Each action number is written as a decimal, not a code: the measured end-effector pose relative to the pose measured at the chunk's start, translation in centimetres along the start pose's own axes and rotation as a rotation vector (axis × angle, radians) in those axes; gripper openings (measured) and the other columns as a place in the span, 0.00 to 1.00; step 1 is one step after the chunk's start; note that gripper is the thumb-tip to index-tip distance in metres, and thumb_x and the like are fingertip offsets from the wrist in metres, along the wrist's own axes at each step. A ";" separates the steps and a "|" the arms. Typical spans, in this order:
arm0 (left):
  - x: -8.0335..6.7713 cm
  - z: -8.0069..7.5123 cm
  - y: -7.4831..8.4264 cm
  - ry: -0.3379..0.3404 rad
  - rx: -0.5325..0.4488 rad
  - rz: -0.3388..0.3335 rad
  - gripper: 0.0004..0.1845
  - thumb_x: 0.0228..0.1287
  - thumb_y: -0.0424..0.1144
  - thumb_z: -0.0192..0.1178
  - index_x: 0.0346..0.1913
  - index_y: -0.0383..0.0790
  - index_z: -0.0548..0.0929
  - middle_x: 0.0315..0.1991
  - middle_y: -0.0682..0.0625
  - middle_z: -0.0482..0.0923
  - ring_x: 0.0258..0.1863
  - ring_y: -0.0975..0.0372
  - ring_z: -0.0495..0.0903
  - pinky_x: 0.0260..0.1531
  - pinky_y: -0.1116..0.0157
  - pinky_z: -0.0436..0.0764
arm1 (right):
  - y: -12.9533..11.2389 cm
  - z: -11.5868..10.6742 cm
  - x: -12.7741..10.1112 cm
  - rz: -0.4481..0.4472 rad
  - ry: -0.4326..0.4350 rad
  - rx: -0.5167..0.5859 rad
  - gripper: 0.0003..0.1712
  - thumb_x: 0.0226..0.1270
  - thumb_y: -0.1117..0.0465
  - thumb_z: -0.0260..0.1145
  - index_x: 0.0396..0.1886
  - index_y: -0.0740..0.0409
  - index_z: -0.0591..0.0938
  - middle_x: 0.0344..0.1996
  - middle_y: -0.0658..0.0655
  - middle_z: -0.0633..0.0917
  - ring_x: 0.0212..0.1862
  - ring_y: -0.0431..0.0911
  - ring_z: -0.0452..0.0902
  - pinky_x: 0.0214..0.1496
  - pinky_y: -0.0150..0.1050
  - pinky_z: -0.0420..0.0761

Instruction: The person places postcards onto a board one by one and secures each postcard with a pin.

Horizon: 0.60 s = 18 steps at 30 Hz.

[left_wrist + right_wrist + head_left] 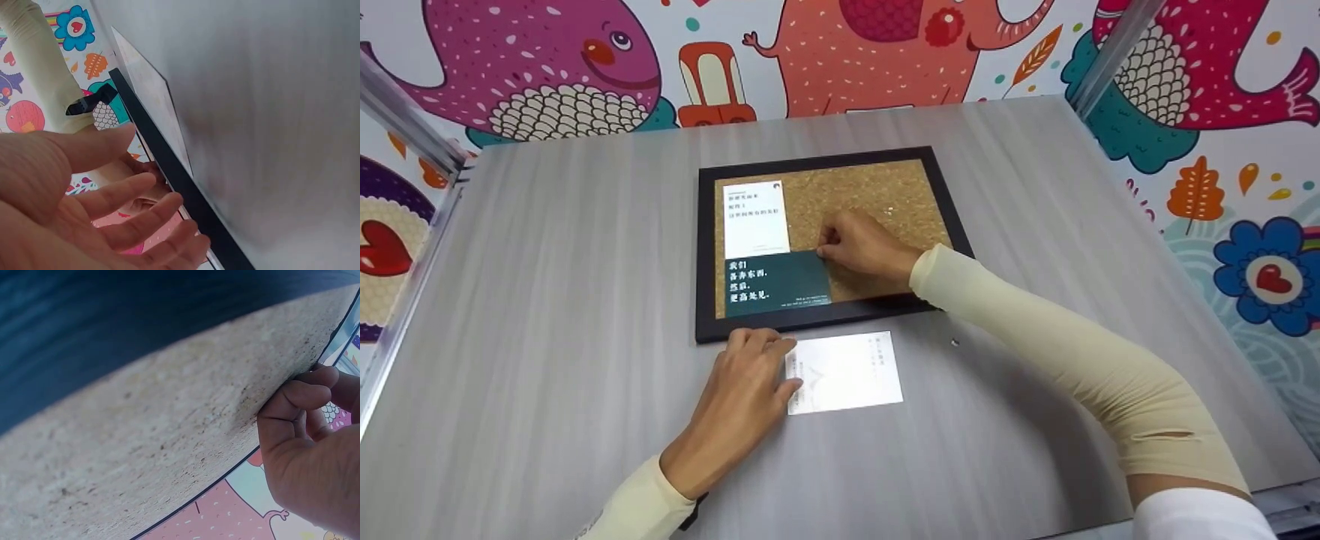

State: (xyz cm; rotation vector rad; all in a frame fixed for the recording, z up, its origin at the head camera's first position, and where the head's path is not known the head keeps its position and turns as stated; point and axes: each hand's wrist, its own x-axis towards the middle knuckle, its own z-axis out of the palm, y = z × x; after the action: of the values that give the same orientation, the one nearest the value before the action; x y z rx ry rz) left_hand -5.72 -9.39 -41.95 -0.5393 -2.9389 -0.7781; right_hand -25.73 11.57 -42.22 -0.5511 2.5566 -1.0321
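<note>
A black-framed corkboard (877, 180) lies on the table with a white printed card (754, 232) at its upper left. Below that card is a dark green card (787, 281) with white lettering. My right hand (861, 244) has curled fingers and pinches at the green card's upper right corner, against the cork. Whatever is between the fingertips is hidden, also in the right wrist view. My left hand (750, 390) rests at the left edge of a loose white card (847, 371) in front of the board. Its fingers are spread and relaxed in the left wrist view.
Small clear bits (890, 211), perhaps pins, show on the cork. Another small shiny piece (955, 342) lies on the grey table (585, 262), right of the loose card. Walls with cartoon animals (877, 60) stand behind and beside the table.
</note>
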 end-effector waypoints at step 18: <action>-0.3 1.3 0.0 -0.017 0.076 0.076 0.32 0.54 0.32 0.86 0.62 0.26 0.87 0.62 0.31 0.81 0.58 0.41 0.76 0.48 0.39 0.83 | -0.1 0.0 0.0 -0.005 0.005 -0.009 0.04 0.81 0.66 0.69 0.46 0.59 0.89 0.43 0.56 0.89 0.44 0.46 0.82 0.46 0.39 0.84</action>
State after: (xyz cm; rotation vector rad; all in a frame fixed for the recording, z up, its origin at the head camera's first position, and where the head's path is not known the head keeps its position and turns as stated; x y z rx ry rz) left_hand -5.37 -8.89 -43.16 -0.6508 -2.9299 -0.6536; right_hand -25.72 11.56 -42.13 -0.5582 2.5668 -1.0252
